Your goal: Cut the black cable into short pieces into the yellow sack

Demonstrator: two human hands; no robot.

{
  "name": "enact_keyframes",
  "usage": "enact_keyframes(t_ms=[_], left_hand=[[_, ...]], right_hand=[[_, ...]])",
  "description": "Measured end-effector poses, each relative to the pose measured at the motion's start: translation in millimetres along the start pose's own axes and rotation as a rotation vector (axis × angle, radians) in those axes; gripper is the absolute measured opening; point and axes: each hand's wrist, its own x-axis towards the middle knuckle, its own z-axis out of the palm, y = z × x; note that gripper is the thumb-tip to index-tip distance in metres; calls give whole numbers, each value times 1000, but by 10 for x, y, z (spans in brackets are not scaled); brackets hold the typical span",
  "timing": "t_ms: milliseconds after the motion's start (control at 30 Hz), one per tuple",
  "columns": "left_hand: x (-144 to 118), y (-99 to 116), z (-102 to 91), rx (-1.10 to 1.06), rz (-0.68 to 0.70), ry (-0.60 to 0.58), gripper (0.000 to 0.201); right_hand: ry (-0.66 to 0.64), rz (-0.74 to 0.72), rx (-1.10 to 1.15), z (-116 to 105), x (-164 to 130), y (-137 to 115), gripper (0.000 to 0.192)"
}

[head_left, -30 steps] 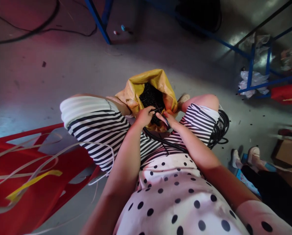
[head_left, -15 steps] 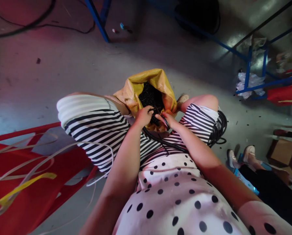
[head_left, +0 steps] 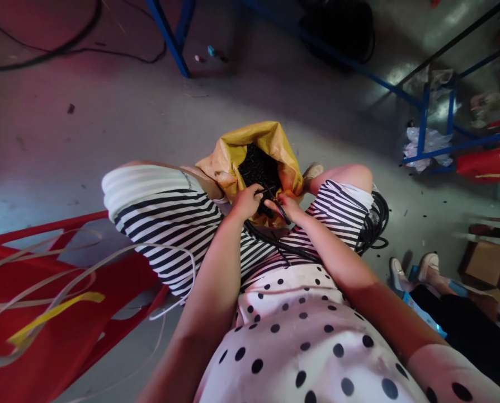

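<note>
My left hand (head_left: 247,201) is closed in a pinch on a black cable (head_left: 283,245), at the mouth of a yellow woven sack (head_left: 225,162). The cable runs back across my lap towards a coil of black cable (head_left: 378,221) beside my right thigh. In my right hand (head_left: 289,208) are black-handled scissors (head_left: 282,212), with a handle loop showing below the fingers; the blades are hard to make out. Many short black pieces (head_left: 258,168) lie inside the sack, which stands between my legs. Both hands are close together over its near rim.
At left is a red plastic chair (head_left: 65,330) with pale straps (head_left: 82,274) over it. Blue metal frames (head_left: 423,120) stand at the right and a blue leg (head_left: 172,42) at the top. Another person's shoes (head_left: 428,266) and a cardboard box (head_left: 485,263) are at lower right.
The view has shifted slightly. Both hands keep nearly the same place over the sack, with a small movement of the right hand's fingers and the scissors.
</note>
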Motion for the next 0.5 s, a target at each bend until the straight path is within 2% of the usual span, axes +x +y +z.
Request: enact_keyframes(t_ms=[200, 500], left_hand=[[-33, 9, 18, 5, 38, -24, 34], [-62, -15, -36, -31, 43, -52, 30]], right_hand=[[-82, 21, 53, -19, 37, -15, 59], [-62, 6, -95, 63, 106, -5, 54]])
